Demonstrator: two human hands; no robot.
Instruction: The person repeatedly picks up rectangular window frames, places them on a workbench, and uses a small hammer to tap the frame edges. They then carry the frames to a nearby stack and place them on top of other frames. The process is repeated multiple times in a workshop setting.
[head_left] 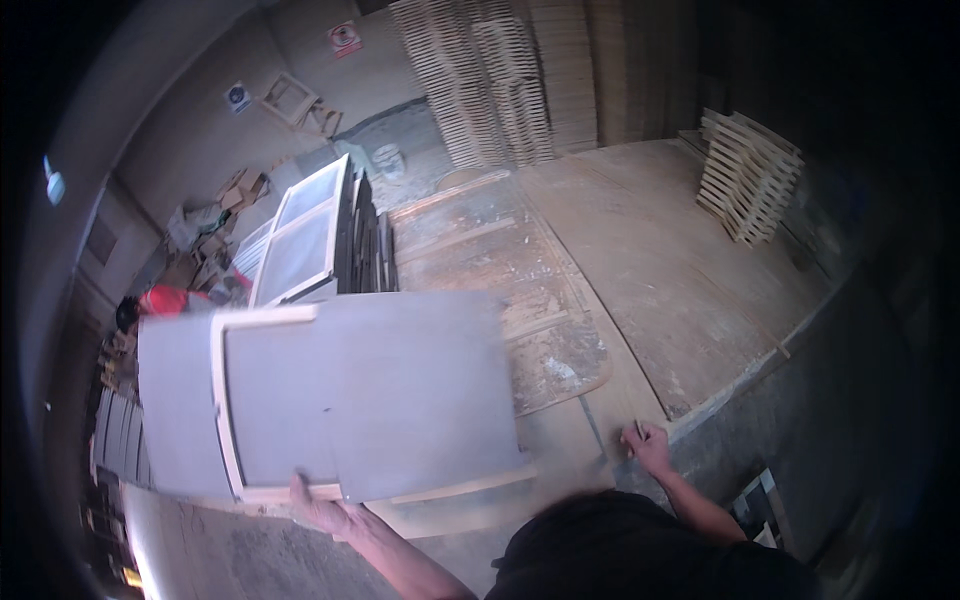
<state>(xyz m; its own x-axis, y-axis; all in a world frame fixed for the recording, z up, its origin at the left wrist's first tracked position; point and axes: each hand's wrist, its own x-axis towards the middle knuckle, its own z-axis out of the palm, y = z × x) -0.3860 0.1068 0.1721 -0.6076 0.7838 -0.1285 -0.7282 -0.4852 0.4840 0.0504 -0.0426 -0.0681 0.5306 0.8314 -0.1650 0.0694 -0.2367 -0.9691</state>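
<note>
My left hand (pixel 328 513) grips the near edge of a light wooden frame (pixel 228 420), its thumb over the top. Grey sheets lie with the frame: one grey panel (pixel 430 390) spreads to the right, partly blurred, and another grey panel (pixel 172 400) shows on the left. My right hand (pixel 648 447) is closed beside the near edge of the worktable (pixel 560 430), away from the frame. A small dark bit shows at its fingers, too small to name.
Behind the panels leans a row of framed panels (pixel 300 230). A stack of wooden frames (pixel 750 175) stands on the right tabletop (pixel 650 260). Tall wooden stacks (pixel 510 90) rise at the back. At far left is a person in red (pixel 165 300), near cluttered scraps.
</note>
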